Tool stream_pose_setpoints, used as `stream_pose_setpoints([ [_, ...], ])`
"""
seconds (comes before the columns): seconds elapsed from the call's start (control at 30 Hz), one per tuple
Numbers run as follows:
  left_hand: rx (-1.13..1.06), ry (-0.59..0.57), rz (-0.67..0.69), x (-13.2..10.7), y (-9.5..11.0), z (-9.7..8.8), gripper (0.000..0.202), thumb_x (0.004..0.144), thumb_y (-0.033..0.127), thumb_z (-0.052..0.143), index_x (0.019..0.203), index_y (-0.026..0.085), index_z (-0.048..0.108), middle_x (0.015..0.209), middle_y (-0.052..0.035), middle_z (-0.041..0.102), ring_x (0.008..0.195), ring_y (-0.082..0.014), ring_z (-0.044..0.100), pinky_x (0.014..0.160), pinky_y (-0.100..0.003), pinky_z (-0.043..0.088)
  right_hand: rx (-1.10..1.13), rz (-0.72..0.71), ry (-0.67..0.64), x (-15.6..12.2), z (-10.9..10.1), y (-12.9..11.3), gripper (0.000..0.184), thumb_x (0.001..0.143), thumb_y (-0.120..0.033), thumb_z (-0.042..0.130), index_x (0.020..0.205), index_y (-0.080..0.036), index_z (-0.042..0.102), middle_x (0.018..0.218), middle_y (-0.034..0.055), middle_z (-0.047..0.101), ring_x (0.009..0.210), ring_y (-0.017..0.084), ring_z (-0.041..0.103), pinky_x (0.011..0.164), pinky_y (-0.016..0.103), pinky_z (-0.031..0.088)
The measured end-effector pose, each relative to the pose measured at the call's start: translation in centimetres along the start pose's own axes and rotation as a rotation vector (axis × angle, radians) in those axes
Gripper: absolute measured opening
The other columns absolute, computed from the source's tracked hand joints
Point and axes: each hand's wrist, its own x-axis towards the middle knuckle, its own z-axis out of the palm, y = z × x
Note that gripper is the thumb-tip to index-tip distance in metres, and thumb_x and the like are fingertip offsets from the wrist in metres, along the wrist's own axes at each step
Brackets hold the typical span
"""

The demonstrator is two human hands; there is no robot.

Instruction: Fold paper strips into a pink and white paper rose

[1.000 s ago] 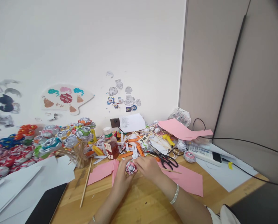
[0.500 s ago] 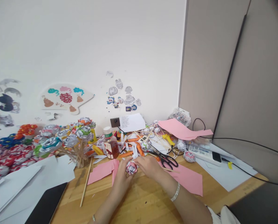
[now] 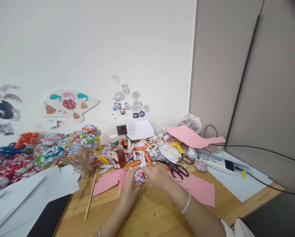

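A folded paper flower (image 3: 139, 177), white with pink and dark patches, sits between my two hands just above the wooden table. My left hand (image 3: 129, 184) wraps round its left side, thumb below and fingers behind. My right hand (image 3: 155, 174) is closed at the flower's upper right edge, fingertips pinching the paper there; what lies under those fingertips is partly hidden. Pink paper sheets (image 3: 107, 183) lie beside my left hand. Black-handled scissors (image 3: 178, 170) rest on another pink sheet (image 3: 201, 192) to the right of my right hand.
A bottle with a white cap (image 3: 117, 154) stands behind my hands amid paper strips and sticks. Many finished paper flowers (image 3: 53, 153) crowd the left. A wooden stick (image 3: 91, 194), white sheets (image 3: 48, 184) and a black flat object (image 3: 50, 215) lie nearer. A power strip (image 3: 218, 163) is at right.
Both hands stay at the flower in nearly the same pose. The view has shifted very slightly; nothing has been let go or picked up.
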Motion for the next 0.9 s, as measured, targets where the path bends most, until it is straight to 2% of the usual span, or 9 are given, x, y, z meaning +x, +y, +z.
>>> stream_pose_setpoints([
  [0.2,0.018,0.040,-0.002,0.2,0.0,-0.2,0.042,0.071,0.020,0.061,0.112,0.022,0.055,0.106,-0.0089,0.063,0.099,-0.0269,0.058,0.084,-0.042,0.046,0.060,0.128,0.194,0.0,-0.5,-0.3,0.025,0.090,-0.031,0.050,0.109,-0.017,0.056,0.097,0.0088,0.069,0.082,0.019,0.065,0.067,0.025,0.044],
  [0.3,0.041,0.034,0.005,0.2,0.1,-0.2,0.041,0.072,0.018,0.060,0.112,0.022,0.055,0.105,-0.0085,0.062,0.098,-0.0261,0.057,0.084,-0.041,0.046,0.062,0.147,0.250,-0.1,-0.4,-0.4,0.023,0.090,-0.034,0.050,0.103,-0.017,0.060,0.090,0.0078,0.070,0.077,0.018,0.065,0.065,0.025,0.043],
  [0.5,0.096,0.021,0.041,0.0,0.0,0.0,0.044,0.072,0.011,0.054,0.114,0.022,0.054,0.100,-0.0080,0.059,0.094,-0.0251,0.057,0.081,-0.040,0.047,0.064,0.100,0.241,-0.1,0.1,-0.9,0.018,0.092,-0.027,0.048,0.087,-0.018,0.063,0.072,0.0026,0.069,0.065,0.014,0.063,0.058,0.023,0.037],
  [0.7,0.117,0.030,0.043,-0.2,-0.2,0.0,0.044,0.072,0.011,0.054,0.115,0.022,0.054,0.096,-0.0068,0.057,0.090,-0.0245,0.057,0.079,-0.040,0.048,0.042,0.112,0.223,0.0,0.5,-0.9,0.017,0.092,-0.024,0.048,0.082,-0.018,0.060,0.071,0.0011,0.067,0.063,0.013,0.061,0.055,0.022,0.034],
  [0.9,0.113,0.013,0.041,-0.2,-0.2,0.0,0.047,0.071,0.008,0.052,0.115,0.024,0.054,0.098,-0.0070,0.057,0.093,-0.0247,0.056,0.080,-0.041,0.048,-0.121,-0.033,0.233,-0.3,1.8,-0.3,0.019,0.093,-0.018,0.042,0.086,-0.015,0.059,0.068,0.0025,0.064,0.062,0.013,0.058,0.054,0.024,0.032],
])
